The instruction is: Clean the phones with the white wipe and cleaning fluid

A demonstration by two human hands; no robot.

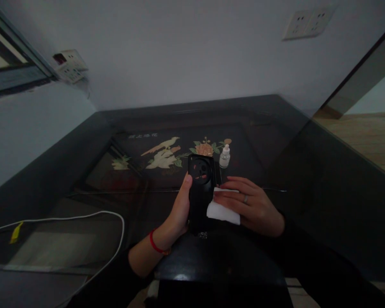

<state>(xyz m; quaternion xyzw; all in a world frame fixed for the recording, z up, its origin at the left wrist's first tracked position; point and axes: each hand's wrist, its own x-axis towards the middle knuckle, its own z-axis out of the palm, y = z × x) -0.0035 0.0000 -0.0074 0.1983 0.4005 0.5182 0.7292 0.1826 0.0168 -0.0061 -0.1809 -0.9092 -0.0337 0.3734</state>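
Observation:
My left hand grips a black phone upright by its left edge, its back and round camera ring facing me. My right hand presses a folded white cloth against the phone's right side, fingers closed over the cloth; a ring shows on one finger. A red string circles my left wrist. Behind the phone, a small white dropper bottle stands on the dark table.
The table's glass top covers an inlaid bird and flower picture. A white cable loops across the left side. Wall sockets sit up right, another socket at left. The wooden floor lies to the right.

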